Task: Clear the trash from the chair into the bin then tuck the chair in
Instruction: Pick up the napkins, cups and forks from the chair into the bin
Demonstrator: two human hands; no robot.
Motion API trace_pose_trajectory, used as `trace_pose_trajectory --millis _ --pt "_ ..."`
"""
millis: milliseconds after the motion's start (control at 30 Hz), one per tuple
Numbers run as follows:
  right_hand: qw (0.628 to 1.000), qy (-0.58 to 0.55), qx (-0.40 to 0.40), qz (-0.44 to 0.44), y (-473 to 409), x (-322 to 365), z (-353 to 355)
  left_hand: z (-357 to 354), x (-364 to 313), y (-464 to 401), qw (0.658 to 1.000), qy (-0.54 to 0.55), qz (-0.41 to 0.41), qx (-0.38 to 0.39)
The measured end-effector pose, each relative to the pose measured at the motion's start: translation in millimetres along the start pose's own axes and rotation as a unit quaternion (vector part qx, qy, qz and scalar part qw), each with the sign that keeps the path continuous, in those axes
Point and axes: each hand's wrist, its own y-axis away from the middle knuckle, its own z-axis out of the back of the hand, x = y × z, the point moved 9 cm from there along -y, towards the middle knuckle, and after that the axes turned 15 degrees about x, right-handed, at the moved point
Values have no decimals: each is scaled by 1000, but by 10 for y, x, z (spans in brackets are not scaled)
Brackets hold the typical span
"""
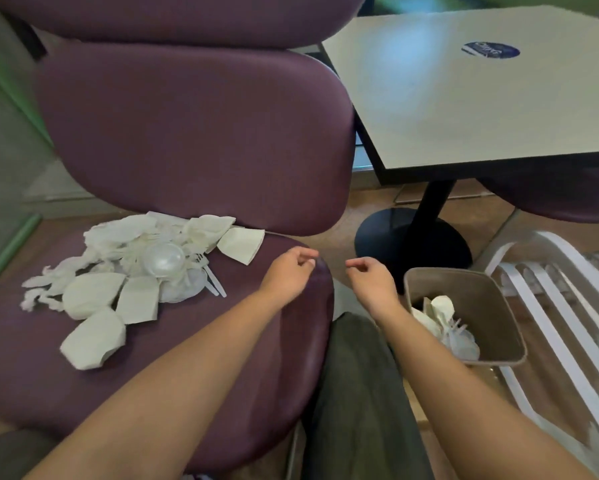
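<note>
- Most of the trash [131,271], napkins, forks and a clear lid, sits heaped on the chair [194,341] seat's left half.
- Some already lies in the bin [492,306], set just beside the seat for short drops.
- Both my left hand [287,270] and right hand [371,277] hover loosely curled, holding nothing.

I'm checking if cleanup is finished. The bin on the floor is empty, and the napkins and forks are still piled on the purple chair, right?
Not quite. The head view shows the bin already holds some trash: crumpled napkins and a plastic fork. The rest is right: napkins and forks are piled on the purple chair.
</note>
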Motion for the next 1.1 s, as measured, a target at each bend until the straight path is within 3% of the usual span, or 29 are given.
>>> trace_pose_trajectory --millis 300,533,767,933,1100 --pt "993 61 97 22 12 557 -1172 1196 781 496 991 42 50 -117" --pt "978 121 165 50 -116 860 -1905 1992 1259 714 973 -92 96 -191" --pt "968 148 192 65 -321 1020 -2428 2261 1556 678 940 -240 160 -180" --pt "959 169 211 82 -460 1097 -2712 2248 1667 606 932 -285 159 -160" --pt "956 186 195 117 -484 1180 -2923 2353 1698 704 930 -257 132 -226"
